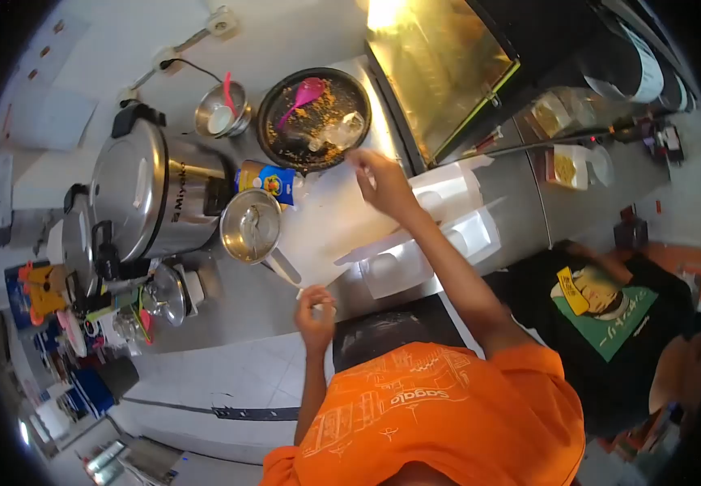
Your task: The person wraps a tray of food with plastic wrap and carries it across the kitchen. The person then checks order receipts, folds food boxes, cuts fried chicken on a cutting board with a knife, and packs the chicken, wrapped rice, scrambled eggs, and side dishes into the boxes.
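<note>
A pale, thin sheet, which looks like paper, stretches between my two hands above the steel counter. My right hand pinches near its far corner, beside the black round pan. At the near end, my left hand is closed with curled fingers by the sheet's lower corner. White open boxes with round compartments stand under and beside my right forearm. A steel saucepan with a utensil in it sits left of the sheet. The black pan holds brown crumbs, a pink spoon and clear plastic.
A large Miyako pressure cooker stands left, near a small steel bowl. A blue-and-yellow packet lies behind the saucepan. A glass-fronted metal case stands at the back. Another person in a black shirt is at right.
</note>
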{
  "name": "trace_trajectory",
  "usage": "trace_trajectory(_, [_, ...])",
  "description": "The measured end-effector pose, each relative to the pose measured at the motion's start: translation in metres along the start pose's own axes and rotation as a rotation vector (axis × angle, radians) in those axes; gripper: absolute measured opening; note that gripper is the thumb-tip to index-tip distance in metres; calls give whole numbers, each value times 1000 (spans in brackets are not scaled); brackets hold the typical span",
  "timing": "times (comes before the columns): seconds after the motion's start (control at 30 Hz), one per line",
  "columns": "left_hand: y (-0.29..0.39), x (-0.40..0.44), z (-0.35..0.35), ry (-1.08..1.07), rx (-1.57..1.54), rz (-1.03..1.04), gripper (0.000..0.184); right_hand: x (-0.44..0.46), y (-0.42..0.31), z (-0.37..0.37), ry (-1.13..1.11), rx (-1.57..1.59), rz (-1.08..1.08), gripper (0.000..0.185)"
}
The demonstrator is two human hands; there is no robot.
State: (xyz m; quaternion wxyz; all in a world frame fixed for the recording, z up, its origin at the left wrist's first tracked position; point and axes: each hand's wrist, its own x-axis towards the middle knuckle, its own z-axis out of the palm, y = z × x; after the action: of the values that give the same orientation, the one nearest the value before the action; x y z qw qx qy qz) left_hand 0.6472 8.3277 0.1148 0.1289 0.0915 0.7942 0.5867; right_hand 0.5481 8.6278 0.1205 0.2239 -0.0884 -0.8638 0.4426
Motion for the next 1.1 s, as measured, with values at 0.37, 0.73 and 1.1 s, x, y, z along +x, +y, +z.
trace_trajectory(0.37, [57, 70, 35, 250, -44, 135, 31, 62, 8, 33, 156, -6, -135, 14])
trace_trajectory(0.73, [73, 119, 63, 267, 78, 405, 11, -59, -49, 8, 589, -101, 232, 26])
trace_trajectory(1.1, [65, 44, 68, -250, 56, 648, 13, -133, -85, -8, 418, 1582, 424, 38])
